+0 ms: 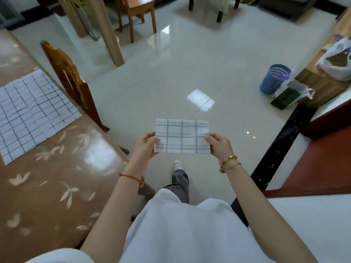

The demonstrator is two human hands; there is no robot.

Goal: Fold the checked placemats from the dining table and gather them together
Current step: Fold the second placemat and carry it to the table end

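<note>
I hold a folded white placemat with blue checks (182, 136) in the air over the floor, in front of my body. My left hand (145, 146) pinches its left edge and my right hand (220, 145) pinches its right edge. The cloth is a small flat rectangle stretched between both hands. A second checked placemat (32, 111) lies spread out flat on the brown dining table (57, 177) at the left, well apart from my hands.
A wooden chair (74, 86) stands against the table's far side. Another chair (136, 14) stands at the back. A blue waste basket (275, 78) and bags sit on the floor at right, beside a cabinet (322, 80) and a red-brown counter (322, 158).
</note>
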